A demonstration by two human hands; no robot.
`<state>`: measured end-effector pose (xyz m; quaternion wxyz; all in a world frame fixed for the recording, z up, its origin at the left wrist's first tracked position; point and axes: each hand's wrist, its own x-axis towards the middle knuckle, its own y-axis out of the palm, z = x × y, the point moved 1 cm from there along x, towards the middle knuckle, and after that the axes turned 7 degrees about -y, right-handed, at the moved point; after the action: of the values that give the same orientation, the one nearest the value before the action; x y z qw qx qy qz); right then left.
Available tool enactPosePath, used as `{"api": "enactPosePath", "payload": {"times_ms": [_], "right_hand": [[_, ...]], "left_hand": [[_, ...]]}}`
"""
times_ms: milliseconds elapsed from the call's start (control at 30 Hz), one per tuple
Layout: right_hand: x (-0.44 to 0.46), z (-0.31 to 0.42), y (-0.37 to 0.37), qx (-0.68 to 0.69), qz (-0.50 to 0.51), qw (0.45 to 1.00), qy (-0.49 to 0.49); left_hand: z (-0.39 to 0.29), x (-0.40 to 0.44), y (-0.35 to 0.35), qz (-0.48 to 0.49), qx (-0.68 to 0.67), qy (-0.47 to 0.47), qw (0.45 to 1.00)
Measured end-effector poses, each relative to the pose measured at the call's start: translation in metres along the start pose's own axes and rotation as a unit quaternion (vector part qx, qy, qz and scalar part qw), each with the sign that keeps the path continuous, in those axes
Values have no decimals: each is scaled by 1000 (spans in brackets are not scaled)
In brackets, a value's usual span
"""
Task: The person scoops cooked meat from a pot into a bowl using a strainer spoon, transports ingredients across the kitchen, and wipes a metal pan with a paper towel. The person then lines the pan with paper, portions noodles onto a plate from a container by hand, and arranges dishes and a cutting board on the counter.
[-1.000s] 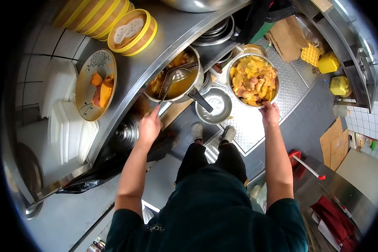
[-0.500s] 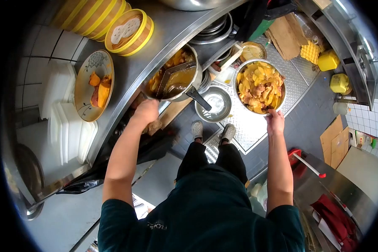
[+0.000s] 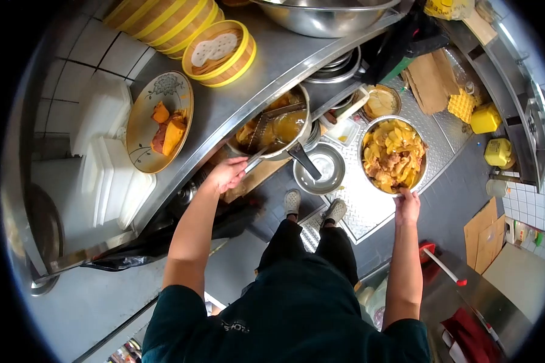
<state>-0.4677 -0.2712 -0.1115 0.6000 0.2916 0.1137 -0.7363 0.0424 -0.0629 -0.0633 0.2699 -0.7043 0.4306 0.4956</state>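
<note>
My left hand (image 3: 227, 175) is closed round the handle of a metal ladle (image 3: 254, 160), whose bowl end sits in the broth of a pot (image 3: 304, 124). The pot has a black handle (image 3: 304, 161) and contains brown broth, some food pieces and a dark metal divider or rack. My right hand (image 3: 407, 204) grips the near rim of a round metal bowl (image 3: 362, 156). Yellow slices and brown meat (image 3: 393, 155) fill that bowl. Between the two, lower down, is a metal basin (image 3: 330, 169) that looks to hold clear liquid.
Bamboo steamers (image 3: 224, 57), a patterned plate (image 3: 140, 130) with orange food and white containers (image 3: 106, 175) rest on the counter at the left. A large metal bowl (image 3: 327, 21) is at the top. Cardboard (image 3: 430, 81) and yellow jugs (image 3: 498, 152) lie to the right.
The ladle has dipped and shifted within the pot, and my left fingers have loosened somewhat around its handle. The bowl in my right hand is lower in view. The whole view has shifted.
</note>
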Motion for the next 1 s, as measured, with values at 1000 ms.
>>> {"api": "enactPosePath", "payload": {"times_ms": [1000], "right_hand": [[-3,3,38,-16,59,998,-1]], "left_hand": [[29,-35,67,24,-216,19,976]]}}
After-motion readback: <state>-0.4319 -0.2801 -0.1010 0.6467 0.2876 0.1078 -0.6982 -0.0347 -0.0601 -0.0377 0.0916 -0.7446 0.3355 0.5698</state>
